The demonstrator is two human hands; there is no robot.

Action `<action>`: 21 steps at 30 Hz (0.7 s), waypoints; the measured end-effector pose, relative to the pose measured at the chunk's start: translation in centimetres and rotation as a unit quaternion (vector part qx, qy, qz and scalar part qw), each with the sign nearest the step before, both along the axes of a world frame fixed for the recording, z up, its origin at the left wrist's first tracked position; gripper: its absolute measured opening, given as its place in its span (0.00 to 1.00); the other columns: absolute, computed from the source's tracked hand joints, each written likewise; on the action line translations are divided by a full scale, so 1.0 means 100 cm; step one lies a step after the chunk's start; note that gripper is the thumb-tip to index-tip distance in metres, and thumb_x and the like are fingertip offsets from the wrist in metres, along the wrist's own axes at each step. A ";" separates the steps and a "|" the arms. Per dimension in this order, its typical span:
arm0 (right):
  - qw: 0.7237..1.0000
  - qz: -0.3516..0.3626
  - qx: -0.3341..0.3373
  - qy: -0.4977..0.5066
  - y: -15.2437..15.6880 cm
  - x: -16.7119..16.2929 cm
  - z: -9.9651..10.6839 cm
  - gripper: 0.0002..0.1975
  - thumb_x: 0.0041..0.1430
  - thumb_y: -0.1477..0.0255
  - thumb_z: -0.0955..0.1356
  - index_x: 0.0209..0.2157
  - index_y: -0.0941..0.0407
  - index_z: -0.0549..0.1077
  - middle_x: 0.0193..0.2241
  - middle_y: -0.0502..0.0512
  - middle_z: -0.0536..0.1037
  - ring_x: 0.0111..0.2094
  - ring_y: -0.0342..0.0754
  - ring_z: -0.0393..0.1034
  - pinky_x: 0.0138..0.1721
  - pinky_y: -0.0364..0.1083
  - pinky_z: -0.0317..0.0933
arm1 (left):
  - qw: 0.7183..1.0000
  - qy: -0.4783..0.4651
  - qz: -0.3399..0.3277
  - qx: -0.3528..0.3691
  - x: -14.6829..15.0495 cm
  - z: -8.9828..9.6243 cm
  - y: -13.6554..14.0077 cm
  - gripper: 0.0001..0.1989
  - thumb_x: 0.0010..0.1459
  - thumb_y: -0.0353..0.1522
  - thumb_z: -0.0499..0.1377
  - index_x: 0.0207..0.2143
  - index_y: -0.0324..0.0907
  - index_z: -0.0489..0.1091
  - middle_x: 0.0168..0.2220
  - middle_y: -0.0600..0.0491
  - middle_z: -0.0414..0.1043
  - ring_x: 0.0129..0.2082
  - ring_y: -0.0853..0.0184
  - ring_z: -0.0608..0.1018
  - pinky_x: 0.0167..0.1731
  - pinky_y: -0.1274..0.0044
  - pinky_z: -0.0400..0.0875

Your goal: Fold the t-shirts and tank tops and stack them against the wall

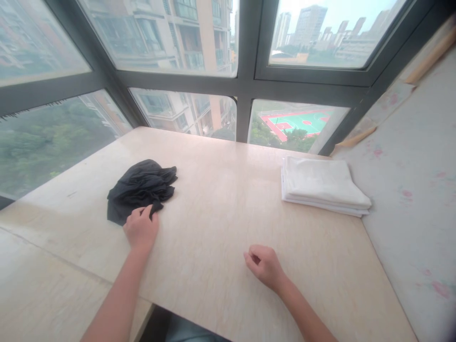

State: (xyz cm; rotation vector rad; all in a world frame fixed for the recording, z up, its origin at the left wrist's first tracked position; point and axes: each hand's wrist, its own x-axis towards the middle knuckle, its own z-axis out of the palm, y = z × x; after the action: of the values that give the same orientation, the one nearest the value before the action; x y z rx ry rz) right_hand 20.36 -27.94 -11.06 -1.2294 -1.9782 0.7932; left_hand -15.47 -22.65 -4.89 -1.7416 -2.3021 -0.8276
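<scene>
Black cloth (140,190) pinched by left hand (140,230); right hand (263,265) loosely curled, holding nothing. No legible writing.

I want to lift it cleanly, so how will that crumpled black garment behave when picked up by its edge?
The black garment probably hangs limp: it lies crumpled in soft folds. It looks thin, so likely light. The left hand pinches its near edge.

The left hand (141,229) reached forward, fingers curled in a pinch; the right hand (263,266) rested loosely curled, nearer the body.
</scene>
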 end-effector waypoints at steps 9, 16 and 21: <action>0.990 -0.115 0.049 0.060 0.003 0.004 -0.002 0.14 0.68 0.69 0.59 0.27 0.55 0.66 0.24 0.50 0.68 0.27 0.44 0.63 0.31 0.43 0.59 | 0.987 0.009 -0.149 -0.065 0.114 -0.043 -0.076 0.19 0.58 0.30 0.57 0.52 0.38 0.72 0.48 0.43 0.71 0.47 0.57 0.74 0.49 0.65 0.71; 0.970 -0.225 0.080 0.036 0.003 0.023 -0.003 0.16 0.68 0.66 0.60 0.53 0.56 0.69 0.51 0.61 0.74 0.53 0.53 0.67 0.56 0.58 0.61 | 0.919 -0.144 -0.341 -0.137 0.237 -0.047 -0.154 0.26 0.41 0.21 0.56 0.45 0.45 0.72 0.57 0.43 0.66 0.56 0.51 0.69 0.53 0.58 0.68; 0.966 -0.252 0.050 -0.016 -0.008 0.055 -0.007 0.14 0.65 0.68 0.63 0.49 0.56 0.71 0.45 0.60 0.76 0.46 0.53 0.70 0.50 0.56 0.65 | 0.820 -0.303 -0.432 -0.223 0.244 -0.026 -0.154 0.19 0.41 0.20 0.55 0.37 0.44 0.67 0.51 0.45 0.69 0.49 0.57 0.71 0.50 0.64 0.68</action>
State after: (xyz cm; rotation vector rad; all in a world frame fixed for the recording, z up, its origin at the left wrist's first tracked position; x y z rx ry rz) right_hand 25.85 -28.70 -11.79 -1.5962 -1.5966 0.4145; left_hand 8.90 -38.09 -7.46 -3.2636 -2.0326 -1.1532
